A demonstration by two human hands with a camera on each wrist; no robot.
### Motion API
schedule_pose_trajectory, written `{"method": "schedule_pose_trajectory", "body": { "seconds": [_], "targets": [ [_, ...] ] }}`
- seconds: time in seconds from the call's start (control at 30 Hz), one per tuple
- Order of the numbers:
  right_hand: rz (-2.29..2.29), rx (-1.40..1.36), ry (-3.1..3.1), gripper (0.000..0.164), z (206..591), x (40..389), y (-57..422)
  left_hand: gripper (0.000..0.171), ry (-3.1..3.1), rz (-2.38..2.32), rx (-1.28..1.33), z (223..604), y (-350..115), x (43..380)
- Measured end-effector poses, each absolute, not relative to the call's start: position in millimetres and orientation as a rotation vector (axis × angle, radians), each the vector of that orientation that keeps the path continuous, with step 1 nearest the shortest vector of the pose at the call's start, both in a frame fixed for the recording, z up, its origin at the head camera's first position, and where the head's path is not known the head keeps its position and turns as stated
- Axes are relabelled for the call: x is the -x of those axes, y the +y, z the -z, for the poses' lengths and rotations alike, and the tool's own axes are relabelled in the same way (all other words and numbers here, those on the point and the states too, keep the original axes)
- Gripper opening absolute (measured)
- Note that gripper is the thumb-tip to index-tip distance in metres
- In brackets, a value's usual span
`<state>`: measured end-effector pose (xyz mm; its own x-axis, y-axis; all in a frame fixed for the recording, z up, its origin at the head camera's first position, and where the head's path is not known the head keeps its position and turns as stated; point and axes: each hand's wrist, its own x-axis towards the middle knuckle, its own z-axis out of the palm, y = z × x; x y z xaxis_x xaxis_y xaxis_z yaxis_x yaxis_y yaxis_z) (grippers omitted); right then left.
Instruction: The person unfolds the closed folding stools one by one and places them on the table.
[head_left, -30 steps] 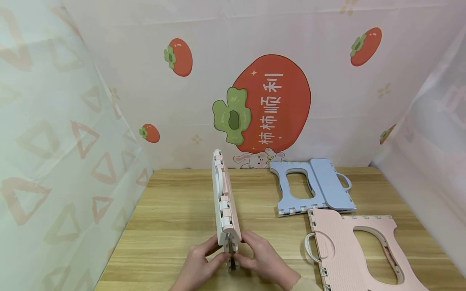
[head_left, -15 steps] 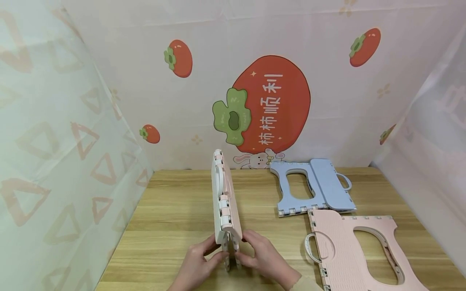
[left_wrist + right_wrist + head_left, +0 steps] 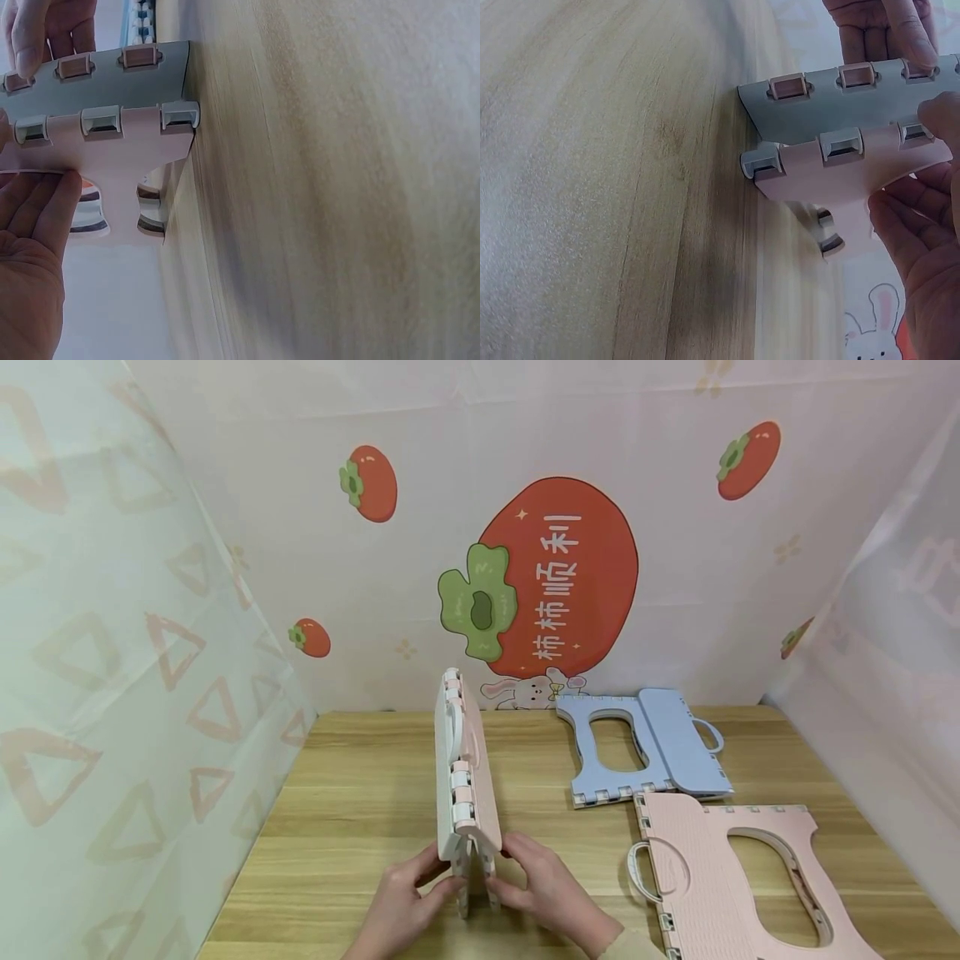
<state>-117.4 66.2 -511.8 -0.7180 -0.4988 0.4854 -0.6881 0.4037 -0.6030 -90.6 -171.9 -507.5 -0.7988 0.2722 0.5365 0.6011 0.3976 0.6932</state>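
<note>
A half-unfolded folding stool (image 3: 482, 777) with white and pink panels stands on edge at the middle of the table. My left hand (image 3: 408, 893) pinches its left leg panel between thumb and fingers, and my right hand (image 3: 546, 889) grips the right one the same way. A narrow gap shows between the two legs. In the left wrist view, left fingers (image 3: 45, 210) reach into the opening of a pink leg panel (image 3: 127, 142). Likewise in the right wrist view, right fingers (image 3: 907, 225) curl behind a pink panel (image 3: 817, 172), facing a grey panel (image 3: 817, 112).
A light blue folding stool (image 3: 682, 743) lies folded flat at the back right of the wooden table (image 3: 337, 810). Nearer on the right, a pink folding stool (image 3: 705, 860) with a carry handle also lies flat. Printed cloth walls (image 3: 375, 652) enclose the table's back and sides.
Both hands have drawn the leg panels of the white and pink stool farther apart, so the gap between them is wider. Its top halves have tilted outward slightly.
</note>
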Motion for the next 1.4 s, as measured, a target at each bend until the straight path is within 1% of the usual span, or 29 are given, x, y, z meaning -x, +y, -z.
{"method": "schedule_pose_trajectory", "body": {
  "seconds": [0.2,0.5,0.67,0.87,1.17,1.4],
  "targets": [
    [-1.180,-1.020,-2.428,0.039,511.7,118.1,66.6,0.042,-2.302,1.360,0.769,505.7,-172.3,92.0],
    [-1.203,-0.991,-2.445,0.036,510.4,118.3,68.0,0.042,-2.293,1.358,0.775,505.8,-173.8,92.8],
    [-1.219,-0.998,-2.430,0.038,510.6,120.0,68.8,0.042,-2.299,1.345,0.757,506.6,-174.7,93.6],
    [-1.210,-1.002,-2.422,0.039,512.4,121.7,69.5,0.038,-2.295,1.369,0.739,507.2,-175.5,94.0],
    [-1.194,-1.003,-2.410,0.032,514.0,123.6,71.3,0.038,-2.290,1.351,0.723,509.1,-176.9,95.4],
    [-1.214,-0.998,-2.434,0.030,511.6,123.8,73.8,0.038,-2.289,1.379,0.720,509.8,-177.7,96.4]
  ]
}}
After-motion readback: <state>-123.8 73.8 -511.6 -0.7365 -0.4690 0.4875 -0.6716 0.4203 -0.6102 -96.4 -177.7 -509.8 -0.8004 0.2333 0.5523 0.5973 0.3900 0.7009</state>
